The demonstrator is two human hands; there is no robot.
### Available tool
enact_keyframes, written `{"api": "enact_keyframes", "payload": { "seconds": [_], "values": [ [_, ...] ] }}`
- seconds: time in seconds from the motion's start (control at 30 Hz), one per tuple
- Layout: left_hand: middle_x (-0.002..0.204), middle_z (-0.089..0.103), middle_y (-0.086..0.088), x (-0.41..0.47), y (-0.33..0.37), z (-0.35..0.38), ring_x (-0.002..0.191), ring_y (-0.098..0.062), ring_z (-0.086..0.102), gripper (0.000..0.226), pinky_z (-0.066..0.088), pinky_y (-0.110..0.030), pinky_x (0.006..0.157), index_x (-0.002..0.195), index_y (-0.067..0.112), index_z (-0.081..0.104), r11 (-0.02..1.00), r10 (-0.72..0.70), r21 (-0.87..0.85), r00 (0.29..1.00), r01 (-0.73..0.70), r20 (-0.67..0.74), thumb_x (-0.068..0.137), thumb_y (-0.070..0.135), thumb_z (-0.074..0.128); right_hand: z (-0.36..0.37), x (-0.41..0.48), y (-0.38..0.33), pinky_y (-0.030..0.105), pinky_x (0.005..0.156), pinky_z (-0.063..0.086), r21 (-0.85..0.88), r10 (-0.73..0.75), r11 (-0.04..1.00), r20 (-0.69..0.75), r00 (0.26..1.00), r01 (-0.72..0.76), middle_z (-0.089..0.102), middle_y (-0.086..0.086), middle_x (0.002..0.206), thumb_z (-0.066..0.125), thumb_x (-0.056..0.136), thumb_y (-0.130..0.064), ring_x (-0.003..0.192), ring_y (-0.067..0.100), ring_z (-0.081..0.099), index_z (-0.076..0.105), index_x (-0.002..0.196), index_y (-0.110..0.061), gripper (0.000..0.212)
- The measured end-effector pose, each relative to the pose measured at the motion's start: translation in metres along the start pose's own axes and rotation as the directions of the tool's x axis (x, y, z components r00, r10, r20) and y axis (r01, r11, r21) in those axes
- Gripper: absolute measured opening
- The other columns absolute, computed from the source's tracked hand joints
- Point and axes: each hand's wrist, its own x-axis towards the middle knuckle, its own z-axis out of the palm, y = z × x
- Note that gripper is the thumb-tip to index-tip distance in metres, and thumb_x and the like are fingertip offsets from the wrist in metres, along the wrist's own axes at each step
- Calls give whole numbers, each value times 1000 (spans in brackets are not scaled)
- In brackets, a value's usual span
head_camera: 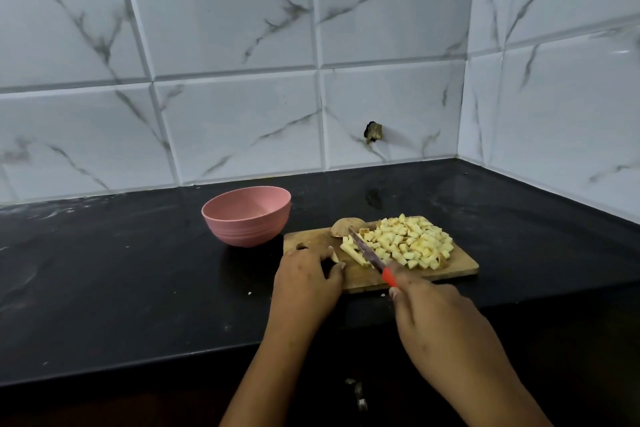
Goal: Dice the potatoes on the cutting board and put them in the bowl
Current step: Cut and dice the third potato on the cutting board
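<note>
Right hand (440,315) grips knife (367,250); left hand (306,274) pinches potato piece (335,256) at cutting board (363,276) edge.

- The left hand (306,276) is showing bare, with faint smudges and small dark specks dotting its back.
- The right hand (436,315) is showing bare too, with a few specks marking its back.
- The left forearm (263,374) and right forearm (491,378) are running uncovered down to the view's lower edge.

We see a wooden cutting board (464,269), a matt pink plastic bowl (246,222), a glossy black counter (138,270) and glossy marble-look tiles (225,10).
</note>
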Motion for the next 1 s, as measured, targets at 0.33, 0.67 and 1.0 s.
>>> {"api": "enact_keyframes", "payload": {
  "seconds": [0.33, 0.67, 1.0],
  "values": [
    [121, 65, 2, 36, -2, -9, 107, -14, 58, 35, 40, -20, 87, 121, 26, 65, 1000, -19, 19, 997, 18, 75, 91, 11, 54, 6, 2, 17, 19, 66, 50, 298, 98, 950, 10, 995, -97, 60, -15, 94, 37, 101, -37, 71, 2, 58, 27, 146, -43, 47],
    [130, 51, 16, 31, -8, 1, 117, -12, 41, 17, 38, -26, 93, 109, 28, 60, 971, 178, 145, 979, -191, 99, 94, 32, 54, 8, 6, 20, 17, 61, 46, 373, 103, 921, 38, 994, -110, 61, -16, 93, 42, 99, -35, 67, 1, 56, 32, 143, -44, 46],
    [140, 35, 11, 25, -8, -2, 127, -15, 29, 27, 29, -35, 97, 118, 28, 48, 954, 133, 242, 973, -177, 191, 96, 43, 43, 1, 3, 17, 13, 53, 38, 384, 91, 917, 70, 993, -111, 56, -15, 84, 41, 101, -31, 62, 1, 52, 34, 145, -39, 45]
  ]
}}
